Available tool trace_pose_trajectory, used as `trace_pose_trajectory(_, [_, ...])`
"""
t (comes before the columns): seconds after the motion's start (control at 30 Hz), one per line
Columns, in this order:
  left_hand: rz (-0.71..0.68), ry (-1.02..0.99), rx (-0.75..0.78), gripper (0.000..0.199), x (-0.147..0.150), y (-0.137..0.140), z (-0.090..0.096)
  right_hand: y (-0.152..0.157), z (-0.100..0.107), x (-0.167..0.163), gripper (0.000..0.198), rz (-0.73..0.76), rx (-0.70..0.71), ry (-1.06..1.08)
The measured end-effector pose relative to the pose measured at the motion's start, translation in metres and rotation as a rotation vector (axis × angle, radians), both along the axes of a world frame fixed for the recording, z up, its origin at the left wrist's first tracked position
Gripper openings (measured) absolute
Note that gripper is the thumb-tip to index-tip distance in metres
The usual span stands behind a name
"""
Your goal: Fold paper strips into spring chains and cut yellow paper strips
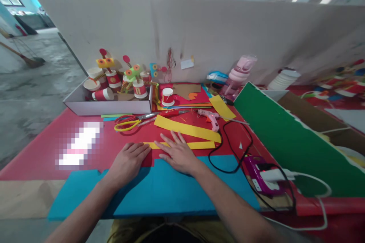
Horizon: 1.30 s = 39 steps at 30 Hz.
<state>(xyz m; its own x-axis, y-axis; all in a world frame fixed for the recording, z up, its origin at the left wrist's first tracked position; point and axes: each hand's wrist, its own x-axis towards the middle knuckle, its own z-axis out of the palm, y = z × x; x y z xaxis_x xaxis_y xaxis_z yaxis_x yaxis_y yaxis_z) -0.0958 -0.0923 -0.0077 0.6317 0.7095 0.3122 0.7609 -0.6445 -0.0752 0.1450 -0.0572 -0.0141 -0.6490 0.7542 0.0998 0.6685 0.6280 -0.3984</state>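
A narrow yellow paper strip (201, 145) lies across the red table cover in front of me. My left hand (127, 162) is at its left end, fingers bent and held together over the paper, the thumb hidden. Flat on the middle of the same strip rests my right hand (180, 154), its fingers spread. Just beyond is a wider yellow paper strip (186, 128), close to the right fingertips. Under my wrists a blue sheet (171, 193) covers the table's near edge.
Scissors with yellow handles (127, 125) and a pink glue gun (209, 118) lie behind the strips. A white box (114, 108) holds paper-cup figures at back left. On the right are a purple power strip (261, 176), black cable (225, 169) and green-sided box (273, 136).
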Motion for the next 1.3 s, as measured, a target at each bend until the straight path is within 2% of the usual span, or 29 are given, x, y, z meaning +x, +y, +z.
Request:
trace_pose_trajectory(0.1, [0.006, -0.011, 0.006, 0.039, 0.0, 0.001, 0.0, -0.001, 0.008, 0.01, 0.055, -0.028, -0.031, 0.111])
trace_pose_trajectory(0.2, [0.01, -0.01, -0.001, 0.04, 0.0, 0.001, 0.0, -0.01, 0.016, 0.02, 0.049, -0.043, 0.045, 0.218])
trace_pose_trajectory(0.37, [0.023, 0.001, -0.014, 0.041, 0.001, 0.0, 0.0, -0.026, 0.015, 0.025, 0.039, -0.015, 0.144, 0.153])
trace_pose_trajectory(0.57, [0.04, -0.023, -0.035, 0.041, 0.002, -0.002, 0.003, -0.03, 0.006, 0.026, 0.039, -0.032, 0.213, 0.092])
trace_pose_trajectory(0.67, [0.078, -0.027, -0.034, 0.038, 0.019, -0.008, 0.008, -0.032, 0.003, 0.025, 0.039, -0.053, 0.208, 0.068])
trace_pose_trajectory(0.83, [0.11, 0.019, -0.074, 0.039, 0.064, -0.022, 0.007, -0.034, 0.001, 0.023, 0.041, -0.072, 0.203, 0.038])
trace_pose_trajectory(0.97, [0.162, 0.002, -0.08, 0.042, 0.078, -0.025, 0.001, -0.034, 0.0, 0.022, 0.042, -0.071, 0.208, 0.04])
trace_pose_trajectory(1.13, [0.187, -0.004, -0.073, 0.044, 0.058, -0.024, 0.003, -0.034, -0.001, 0.023, 0.041, -0.077, 0.206, 0.03])
trace_pose_trajectory(1.3, [0.255, 0.0, -0.064, 0.045, 0.004, -0.026, 0.007, -0.034, 0.0, 0.023, 0.042, -0.071, 0.199, 0.023])
